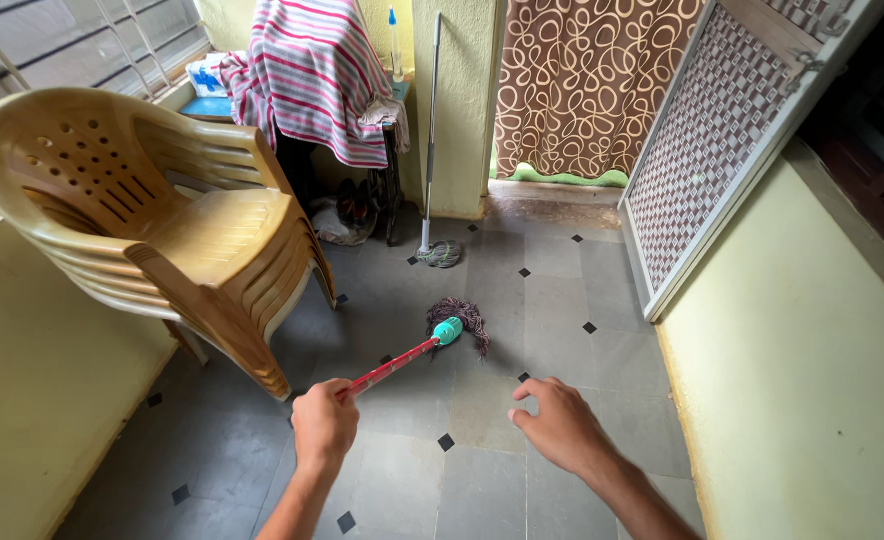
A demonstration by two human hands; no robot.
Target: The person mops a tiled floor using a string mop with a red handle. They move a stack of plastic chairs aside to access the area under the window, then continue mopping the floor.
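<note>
View from the head camera down onto a tiled balcony floor (562, 290). The left hand (324, 425) is closed in a fist around the near end of a red mop handle (390, 367); its grip is shut on the handle. The handle runs away and to the right to a teal collar (448, 330), from which the dark stringy mop head (465, 318) spreads, resting on the floor near the middle of the scene. The right hand (560, 425) hangs above the floor to the right of the handle, fingers loosely spread and pointing left, holding nothing and clear of the handle.

To the left stands a stack of tan plastic chairs (162, 220), close to the mop handle but apart from it. At the far side a second mop (430, 140) leans upright against a pale pillar, its head on the floor. Further left, a striped cloth (312, 75) is draped over a small desk (207, 105). A patterned brown curtain (587, 85) closes the far doorway, and a lattice door (722, 140) stands open at the right.

Progress, as a judgement: mopping appears to be under way with one hand only. The tiles show no clear boundary between wet and dry, so the share of floor already covered cannot be told.
</note>
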